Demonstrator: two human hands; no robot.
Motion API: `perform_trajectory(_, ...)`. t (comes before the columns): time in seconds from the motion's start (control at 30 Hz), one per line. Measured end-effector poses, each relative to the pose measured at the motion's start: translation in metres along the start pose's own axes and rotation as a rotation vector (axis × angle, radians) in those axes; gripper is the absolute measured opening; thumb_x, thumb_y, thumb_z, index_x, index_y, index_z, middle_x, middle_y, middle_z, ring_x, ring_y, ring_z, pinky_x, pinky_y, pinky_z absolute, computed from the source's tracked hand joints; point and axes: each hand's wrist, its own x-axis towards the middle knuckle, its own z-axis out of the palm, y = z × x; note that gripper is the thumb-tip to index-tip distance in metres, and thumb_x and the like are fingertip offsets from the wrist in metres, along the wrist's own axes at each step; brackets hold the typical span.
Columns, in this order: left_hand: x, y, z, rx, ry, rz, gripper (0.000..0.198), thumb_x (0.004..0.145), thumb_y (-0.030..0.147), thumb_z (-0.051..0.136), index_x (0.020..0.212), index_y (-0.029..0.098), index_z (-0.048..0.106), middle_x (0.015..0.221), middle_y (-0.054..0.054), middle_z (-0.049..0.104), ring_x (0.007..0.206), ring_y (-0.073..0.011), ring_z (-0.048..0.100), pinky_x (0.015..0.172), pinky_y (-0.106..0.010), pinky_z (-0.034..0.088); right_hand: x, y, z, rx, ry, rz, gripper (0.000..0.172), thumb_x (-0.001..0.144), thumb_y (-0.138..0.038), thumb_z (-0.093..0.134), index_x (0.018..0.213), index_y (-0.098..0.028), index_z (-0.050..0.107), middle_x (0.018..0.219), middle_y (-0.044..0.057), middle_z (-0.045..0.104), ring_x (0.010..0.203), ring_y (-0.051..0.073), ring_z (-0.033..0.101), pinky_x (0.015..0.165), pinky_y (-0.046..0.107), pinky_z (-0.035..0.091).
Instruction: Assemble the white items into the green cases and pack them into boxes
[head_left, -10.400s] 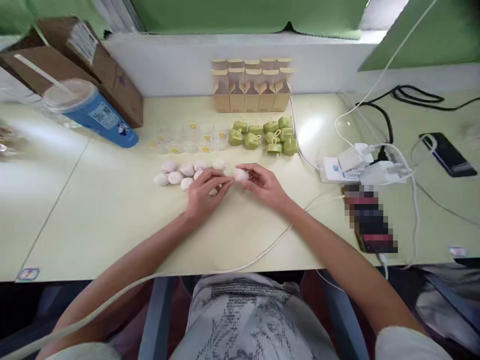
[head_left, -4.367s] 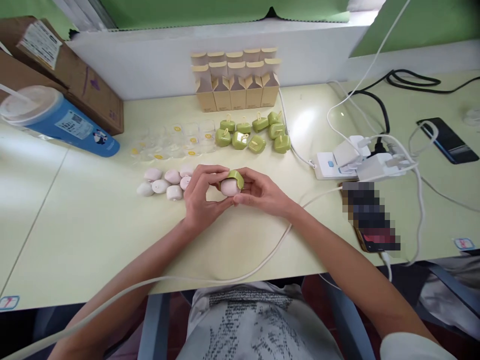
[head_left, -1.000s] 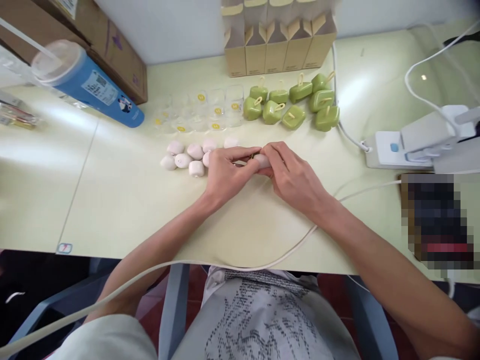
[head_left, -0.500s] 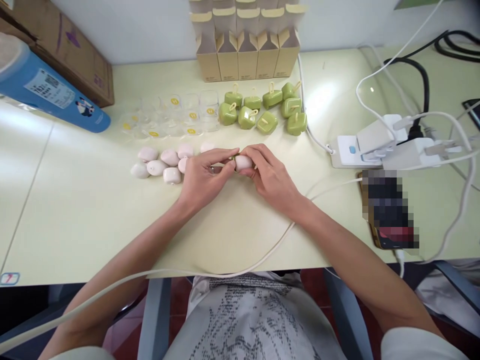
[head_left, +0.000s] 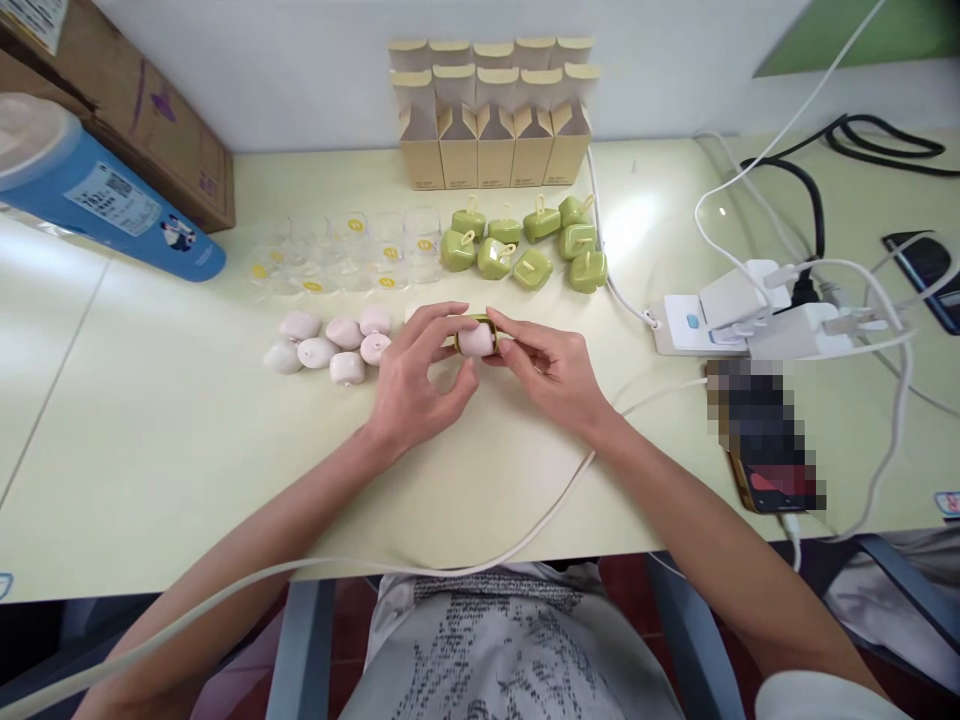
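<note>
Pink piece (head_left: 475, 342) nested inside a green cover (head_left: 486, 319)

We see the right hand (head_left: 551, 372) pinching the cover between thumb and finger. The left hand (head_left: 420, 385) touches its opposite side with the fingers, thumb spread clear of the piece. Left of the grip lie more pink pieces (head_left: 347, 368). Beyond it are clear cups (head_left: 367, 270) with yellow stickers (head_left: 356, 226), 9 looped green covers (head_left: 532, 270) and boxes (head_left: 495, 150), 5 along the front row; we cannot read the stickers or box print. Far left, a blue cup's (head_left: 154, 225) white label (head_left: 105, 195) reads "782" beside a square code.
</note>
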Motion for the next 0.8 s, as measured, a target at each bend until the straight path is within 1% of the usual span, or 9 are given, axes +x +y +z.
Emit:
perform_trajectory(0.1, -0.002, -0.005, 0.002, 0.123, 0.008, 0.081, 0.028, 0.101, 0.036, 0.078, 0.126, 0.023, 0.074, 0.139, -0.013, 0.076, 0.127, -0.0283, 0.076, 0.089, -0.038, 0.073, -0.002, 0.002, 0.001, -0.06, 0.0, -0.029, 0.046, 0.11, -0.046, 0.068, 0.147, -0.022, 0.081, 0.125, 0.009, 0.089, 0.102, 0.026, 0.09, 0.095, 0.044, 0.078)
perform_trajectory(0.2, -0.004, -0.013, 0.006, 0.202, -0.003, 0.099, 0.027, 0.104, 0.041, 0.079, 0.124, 0.024, 0.072, 0.131, -0.012, 0.076, 0.122, -0.0276, 0.076, 0.086, -0.035, 0.071, -0.003, 0.004, 0.003, -0.156, 0.015, -0.058, 0.042, 0.108, -0.039, 0.067, 0.143, -0.023, 0.082, 0.125, 0.007, 0.089, 0.099, 0.025, 0.09, 0.092, 0.043, 0.079)
perform_trajectory(0.27, -0.005, -0.016, 0.009, 0.228, -0.013, 0.093, 0.024, 0.105, 0.039, 0.076, 0.123, 0.024, 0.071, 0.13, -0.011, 0.075, 0.121, -0.0273, 0.076, 0.083, -0.034, 0.069, -0.003, 0.006, 0.005, -0.232, 0.022, -0.098, 0.04, 0.107, -0.034, 0.064, 0.141, -0.024, 0.082, 0.122, 0.006, 0.09, 0.096, 0.024, 0.09, 0.091, 0.041, 0.078)
perform_trajectory(0.37, -0.006, -0.015, 0.011, 0.217, -0.026, 0.088, 0.02, 0.104, 0.03, 0.072, 0.123, 0.024, 0.068, 0.129, -0.011, 0.075, 0.119, -0.0263, 0.075, 0.082, -0.033, 0.068, -0.002, 0.009, 0.006, -0.367, 0.034, -0.17, 0.04, 0.104, -0.027, 0.061, 0.139, -0.023, 0.081, 0.115, 0.005, 0.091, 0.092, 0.023, 0.089, 0.09, 0.038, 0.077)
perform_trajectory(0.5, -0.003, -0.01, 0.012, 0.131, -0.044, 0.081, 0.021, 0.101, 0.023, 0.07, 0.121, 0.023, 0.066, 0.126, -0.011, 0.074, 0.112, -0.0242, 0.074, 0.081, -0.033, 0.069, 0.002, 0.016, 0.007, -0.504, 0.056, -0.262, 0.042, 0.1, -0.024, 0.06, 0.135, -0.019, 0.083, 0.098, 0.007, 0.09, 0.079, 0.023, 0.086, 0.08, 0.034, 0.072)
perform_trajectory(0.57, -0.002, -0.009, 0.012, 0.088, -0.046, 0.073, 0.019, 0.101, 0.023, 0.069, 0.12, 0.023, 0.065, 0.125, -0.01, 0.074, 0.11, -0.0232, 0.073, 0.081, -0.032, 0.07, 0.004, 0.018, 0.006, -0.533, 0.061, -0.256, 0.04, 0.099, -0.025, 0.062, 0.132, -0.018, 0.085, 0.09, 0.006, 0.088, 0.072, 0.022, 0.083, 0.076, 0.032, 0.07)
perform_trajectory(0.63, -0.001, -0.008, 0.011, 0.069, -0.048, 0.06, 0.017, 0.102, 0.026, 0.069, 0.118, 0.023, 0.065, 0.124, -0.01, 0.074, 0.11, -0.0225, 0.073, 0.081, -0.031, 0.07, 0.005, 0.017, 0.005, -0.523, 0.055, -0.221, 0.038, 0.098, -0.027, 0.064, 0.128, -0.019, 0.086, 0.087, 0.004, 0.088, 0.069, 0.021, 0.081, 0.075, 0.032, 0.07)
perform_trajectory(0.7, -0.001, -0.009, 0.012, 0.068, -0.044, 0.041, 0.017, 0.104, 0.032, 0.071, 0.118, 0.023, 0.067, 0.124, -0.01, 0.075, 0.109, -0.022, 0.073, 0.079, -0.03, 0.069, 0.007, 0.014, 0.004, -0.467, 0.045, -0.181, 0.036, 0.099, -0.029, 0.065, 0.126, -0.02, 0.087, 0.092, 0.004, 0.089, 0.072, 0.021, 0.082, 0.078, 0.033, 0.071)
perform_trajectory(0.8, -0.001, -0.009, 0.012, 0.065, -0.022, 0.017, 0.023, 0.105, 0.043, 0.074, 0.118, 0.023, 0.071, 0.125, -0.01, 0.077, 0.111, -0.023, 0.074, 0.08, -0.031, 0.07, 0.008, 0.008, 0.001, -0.354, 0.033, -0.123, 0.035, 0.099, -0.035, 0.066, 0.125, -0.021, 0.086, 0.106, 0.006, 0.09, 0.085, 0.023, 0.087, 0.085, 0.036, 0.074)
